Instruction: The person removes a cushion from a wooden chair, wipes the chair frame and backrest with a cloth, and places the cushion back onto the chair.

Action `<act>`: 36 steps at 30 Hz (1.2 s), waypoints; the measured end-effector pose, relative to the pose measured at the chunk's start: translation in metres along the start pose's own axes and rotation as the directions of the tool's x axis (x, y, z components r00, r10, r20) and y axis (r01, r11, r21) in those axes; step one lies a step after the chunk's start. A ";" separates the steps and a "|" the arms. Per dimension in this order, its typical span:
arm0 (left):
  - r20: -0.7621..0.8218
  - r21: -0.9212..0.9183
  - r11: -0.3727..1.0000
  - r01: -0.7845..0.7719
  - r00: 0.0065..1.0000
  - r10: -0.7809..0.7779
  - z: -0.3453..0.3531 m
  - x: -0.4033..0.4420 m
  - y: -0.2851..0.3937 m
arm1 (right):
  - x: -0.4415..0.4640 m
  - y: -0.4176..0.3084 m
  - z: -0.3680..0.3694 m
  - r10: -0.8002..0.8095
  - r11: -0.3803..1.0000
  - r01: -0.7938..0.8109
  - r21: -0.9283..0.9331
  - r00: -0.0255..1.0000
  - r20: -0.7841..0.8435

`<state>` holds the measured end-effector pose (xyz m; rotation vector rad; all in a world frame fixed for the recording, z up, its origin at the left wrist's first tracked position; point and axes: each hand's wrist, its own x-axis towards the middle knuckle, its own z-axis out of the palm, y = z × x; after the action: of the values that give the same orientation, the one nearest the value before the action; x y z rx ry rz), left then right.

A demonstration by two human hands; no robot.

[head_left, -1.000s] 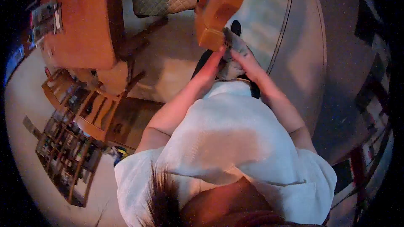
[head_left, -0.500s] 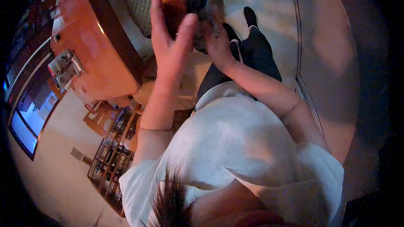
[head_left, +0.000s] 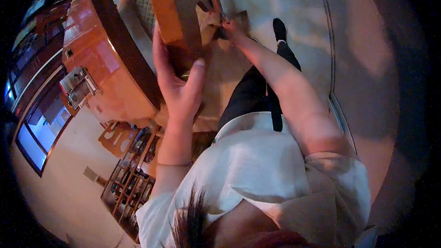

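wooden table (head_left: 120,95) near left hand (head_left: 178,94), shelf (head_left: 130,180) beyond

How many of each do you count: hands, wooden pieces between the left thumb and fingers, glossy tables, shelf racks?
Hands: 2 (left hand, right hand)
Wooden piece between left thumb and fingers: 1
Glossy table: 1
Shelf rack: 1
Total: 5

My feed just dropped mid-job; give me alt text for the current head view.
A person's left hand spans the near end of a thick wooden beam, fingers on one side and thumb on the other; the right hand is to the right, what it holds unclear. A wooden table with small items on it stands at picture left.
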<state>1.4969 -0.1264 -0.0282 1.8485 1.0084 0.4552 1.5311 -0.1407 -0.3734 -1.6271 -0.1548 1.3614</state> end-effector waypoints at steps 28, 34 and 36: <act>-0.072 0.264 0.868 0.421 0.906 -0.417 0.009 0.012 0.029 | 0.079 -0.340 -0.028 -0.886 0.457 0.784 0.420 0.358 0.297; -0.024 0.108 0.785 0.610 0.791 -0.612 0.006 0.019 0.043 | 0.135 -0.313 0.014 -0.800 0.576 0.795 -0.193 0.596 0.071; -0.055 0.220 0.830 0.512 0.856 -0.513 0.005 0.014 0.039 | 0.148 -0.279 0.021 -0.552 0.833 0.551 -0.036 0.833 -0.027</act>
<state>1.5256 -0.1265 0.0019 1.6729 1.5469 0.0046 1.6964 0.1091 -0.2720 -1.4685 -0.5802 0.8801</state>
